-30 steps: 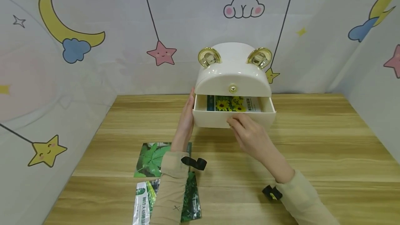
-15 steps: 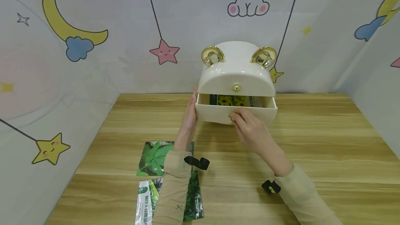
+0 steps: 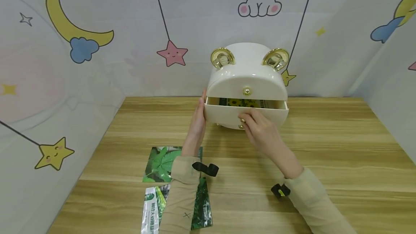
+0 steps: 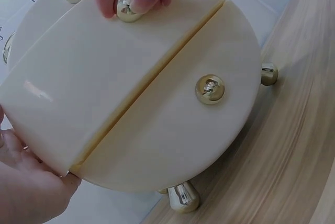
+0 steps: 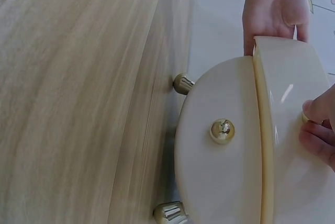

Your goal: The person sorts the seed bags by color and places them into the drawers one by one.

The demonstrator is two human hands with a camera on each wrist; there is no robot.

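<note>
Now our right hand (image 3: 260, 130) pinches the gold knob (image 4: 124, 10) of the drawer (image 3: 221, 114), part-way out of the white box (image 3: 248, 57) on the bench (image 3: 341, 136); our left hand (image 3: 196, 122) lies straight-fingered against its side. We judge the drawer light, stiff, slick, best held by that knob.

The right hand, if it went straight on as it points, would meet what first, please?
Probably the open drawer front, directly behind the gold knob the right hand pinches, though depth is unclear.
</note>
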